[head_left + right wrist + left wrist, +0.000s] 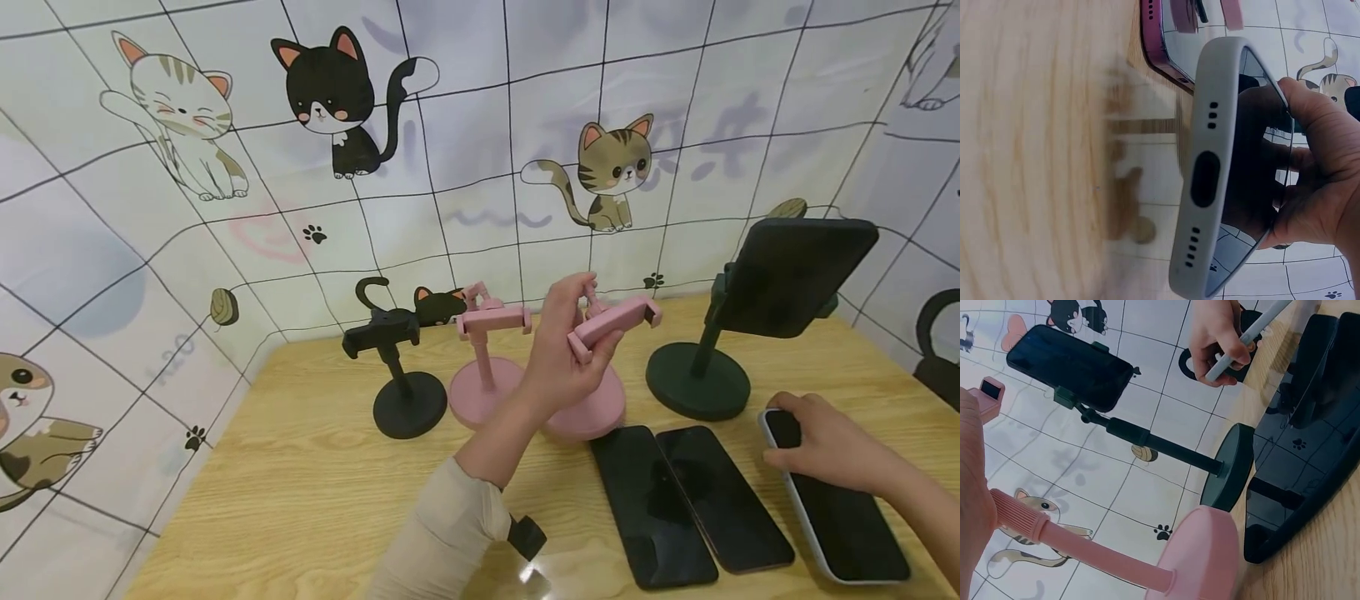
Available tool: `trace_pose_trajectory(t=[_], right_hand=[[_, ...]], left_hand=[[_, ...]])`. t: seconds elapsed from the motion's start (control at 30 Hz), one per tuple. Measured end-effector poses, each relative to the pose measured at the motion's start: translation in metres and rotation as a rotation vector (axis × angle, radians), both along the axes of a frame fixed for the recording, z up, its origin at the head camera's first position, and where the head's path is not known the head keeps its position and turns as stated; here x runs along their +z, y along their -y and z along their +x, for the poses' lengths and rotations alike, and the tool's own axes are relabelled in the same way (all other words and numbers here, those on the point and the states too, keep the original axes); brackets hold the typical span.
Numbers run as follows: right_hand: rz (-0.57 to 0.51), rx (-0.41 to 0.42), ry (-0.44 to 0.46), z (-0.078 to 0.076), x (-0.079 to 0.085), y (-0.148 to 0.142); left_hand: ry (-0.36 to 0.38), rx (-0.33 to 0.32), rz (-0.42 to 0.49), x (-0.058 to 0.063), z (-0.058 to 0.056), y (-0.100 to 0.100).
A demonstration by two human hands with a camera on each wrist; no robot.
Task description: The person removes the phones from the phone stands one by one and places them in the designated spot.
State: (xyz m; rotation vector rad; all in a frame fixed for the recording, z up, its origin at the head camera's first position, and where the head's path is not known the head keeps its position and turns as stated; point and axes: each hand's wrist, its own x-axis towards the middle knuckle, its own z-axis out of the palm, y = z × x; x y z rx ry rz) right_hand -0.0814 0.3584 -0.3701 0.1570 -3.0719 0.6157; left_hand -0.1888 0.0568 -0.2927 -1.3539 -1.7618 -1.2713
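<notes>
My left hand [562,358] holds the clamp head [617,323] of a pink phone stand, fingers behind it and thumb along its lower side. That stand's round base [596,408] rests on the table; its ribbed stem [1094,553] shows in the left wrist view. On the right, my right hand [828,442] grips a phone in a white case [855,525] by its far end, thumb on one long edge and fingers on the other. The right wrist view shows the case's bottom edge [1200,181], with port and speaker holes, tilted over the wood.
A dark green stand [701,379] carries a phone [802,275] behind my right hand. Two dark phones, one left [652,508] and one right [723,496], lie side by side. Another pink stand [483,367] and a black stand [405,400] stand left, before a cat-patterned backdrop [480,125].
</notes>
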Motion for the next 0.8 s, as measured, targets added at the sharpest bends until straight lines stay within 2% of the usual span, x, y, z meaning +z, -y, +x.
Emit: trace_pose_trajectory(t=[0.23, 0.43, 0.6, 0.8], right_hand=[[0.002, 0.005, 0.003, 0.000, 0.000, 0.005], [-0.004, 0.006, -0.005, -0.002, -0.002, 0.011], [-0.007, 0.010, -0.002, -0.003, -0.005, 0.010], [-0.011, 0.006, 0.011, -0.003, -0.009, 0.008]], left_hand=[[-0.041, 0.050, -0.019, -0.004, -0.013, -0.010], [-0.012, 0.072, -0.035, -0.014, -0.022, -0.013], [0.013, 0.052, -0.020, -0.022, -0.028, -0.014], [0.028, 0.021, -0.029, -0.023, -0.032, -0.016]])
